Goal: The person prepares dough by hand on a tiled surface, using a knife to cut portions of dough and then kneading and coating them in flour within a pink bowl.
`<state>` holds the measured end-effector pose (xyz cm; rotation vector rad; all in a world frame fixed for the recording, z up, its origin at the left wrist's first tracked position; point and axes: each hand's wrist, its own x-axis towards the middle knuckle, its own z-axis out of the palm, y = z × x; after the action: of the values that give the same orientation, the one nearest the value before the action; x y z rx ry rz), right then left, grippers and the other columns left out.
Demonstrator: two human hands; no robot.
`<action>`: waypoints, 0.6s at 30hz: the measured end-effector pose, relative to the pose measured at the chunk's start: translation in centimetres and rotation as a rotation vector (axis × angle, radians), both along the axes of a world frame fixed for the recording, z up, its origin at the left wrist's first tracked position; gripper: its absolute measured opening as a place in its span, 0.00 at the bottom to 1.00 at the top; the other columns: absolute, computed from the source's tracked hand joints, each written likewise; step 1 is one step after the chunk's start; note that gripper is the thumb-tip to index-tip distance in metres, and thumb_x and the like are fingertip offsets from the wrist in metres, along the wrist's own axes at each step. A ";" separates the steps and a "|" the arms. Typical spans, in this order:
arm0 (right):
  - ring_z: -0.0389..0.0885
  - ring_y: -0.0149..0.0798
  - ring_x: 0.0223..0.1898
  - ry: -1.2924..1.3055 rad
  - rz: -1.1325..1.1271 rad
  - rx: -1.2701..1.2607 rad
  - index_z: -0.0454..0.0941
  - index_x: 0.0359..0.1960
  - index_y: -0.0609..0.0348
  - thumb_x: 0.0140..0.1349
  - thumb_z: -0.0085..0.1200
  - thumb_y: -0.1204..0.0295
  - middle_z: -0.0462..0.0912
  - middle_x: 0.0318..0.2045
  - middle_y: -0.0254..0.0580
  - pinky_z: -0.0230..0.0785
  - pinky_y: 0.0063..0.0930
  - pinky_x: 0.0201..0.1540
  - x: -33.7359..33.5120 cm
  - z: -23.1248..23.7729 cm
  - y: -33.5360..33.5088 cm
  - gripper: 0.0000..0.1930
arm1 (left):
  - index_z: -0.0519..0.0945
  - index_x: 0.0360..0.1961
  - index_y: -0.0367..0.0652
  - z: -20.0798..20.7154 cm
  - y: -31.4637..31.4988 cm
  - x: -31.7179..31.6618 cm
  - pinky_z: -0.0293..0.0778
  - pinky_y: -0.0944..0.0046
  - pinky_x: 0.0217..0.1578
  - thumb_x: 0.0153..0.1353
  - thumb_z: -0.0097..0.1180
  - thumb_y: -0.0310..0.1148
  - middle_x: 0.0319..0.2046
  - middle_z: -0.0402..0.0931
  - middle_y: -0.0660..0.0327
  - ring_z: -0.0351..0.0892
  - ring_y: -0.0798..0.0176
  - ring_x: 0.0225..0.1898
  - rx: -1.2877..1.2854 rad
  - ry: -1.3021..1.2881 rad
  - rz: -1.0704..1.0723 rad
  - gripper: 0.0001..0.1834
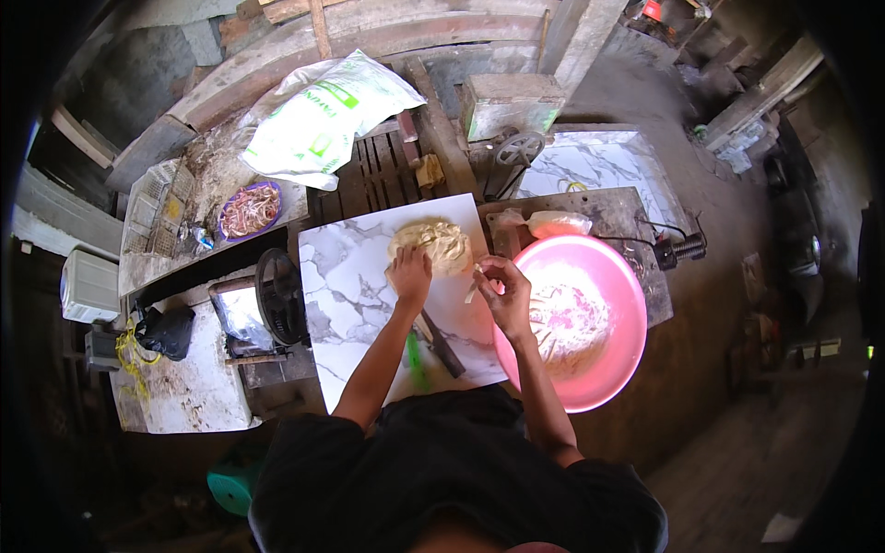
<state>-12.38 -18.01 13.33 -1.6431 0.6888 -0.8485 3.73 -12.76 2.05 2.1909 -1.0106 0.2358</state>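
A pale, lumpy mass of dough (444, 247) lies at the far side of the marble-patterned board (346, 295). My left hand (411, 273) rests on the dough's near left edge, fingers stretched out over it. Right of the dough, my right hand (506, 291) is raised by the rim of a pink basin (636, 355), its fingertips pinching a small, pale strip of dough (471, 293). White flour (572, 318) covers much of the basin's inside. Between my forearms a long, dark flat blade (441, 345) and a green strip-like thing (415, 361) lie on the board.
Beyond the basin sits a clear bag of pale stuff (559, 224). A black handwheel (280, 297) stands left of the board, another handwheel (520, 148) behind it. Farther off are a white sack (318, 120), a purple-rimmed bowl (251, 210) and a wire basket (159, 207).
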 end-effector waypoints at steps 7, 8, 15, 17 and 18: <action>0.73 0.25 0.27 -0.037 0.004 -0.017 0.72 0.34 0.63 0.48 0.54 0.82 0.75 0.26 0.35 0.65 0.18 0.31 -0.1 1.2 -0.4 0.10 | 0.74 0.38 0.42 2.6 4.9 -1.7 0.60 0.56 0.43 0.44 0.52 0.33 0.37 0.70 0.57 0.63 0.55 0.41 0.181 -0.148 -0.067 0.16; 0.74 0.25 0.28 -0.061 -0.003 -0.025 0.72 0.34 0.64 0.48 0.54 0.82 0.76 0.26 0.35 0.65 0.18 0.32 -0.2 1.7 -0.4 0.10 | 0.74 0.39 0.41 4.0 4.8 -2.4 0.59 0.57 0.44 0.45 0.52 0.32 0.38 0.69 0.56 0.63 0.54 0.41 0.092 -0.112 -0.012 0.17; 0.75 0.27 0.31 -0.141 -0.069 -0.051 0.72 0.36 0.66 0.48 0.53 0.84 0.76 0.29 0.38 0.68 0.19 0.35 -0.5 4.1 0.1 0.11 | 0.72 0.42 0.38 13.0 1.9 -5.5 0.64 0.66 0.39 0.48 0.53 0.24 0.35 0.72 0.57 0.68 0.60 0.35 -0.412 0.546 -0.599 0.16; 0.76 0.28 0.32 -0.159 -0.102 -0.040 0.71 0.36 0.67 0.48 0.53 0.85 0.77 0.29 0.40 0.69 0.19 0.36 -1.1 4.7 0.2 0.12 | 0.72 0.41 0.37 13.5 1.1 -5.8 0.65 0.67 0.38 0.49 0.53 0.25 0.34 0.73 0.57 0.69 0.62 0.34 -0.417 0.589 -0.683 0.16; 0.76 0.28 0.32 -0.154 -0.133 -0.055 0.71 0.36 0.67 0.48 0.53 0.85 0.77 0.29 0.40 0.69 0.19 0.36 -1.6 4.9 0.4 0.12 | 0.72 0.41 0.36 13.6 0.7 -6.1 0.65 0.69 0.36 0.49 0.53 0.25 0.33 0.73 0.58 0.69 0.64 0.33 -0.420 0.629 -0.740 0.15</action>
<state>-13.99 -17.62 18.24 -1.5746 0.6768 -1.0865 -2.34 -12.04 15.66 1.2628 -1.1766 -0.5076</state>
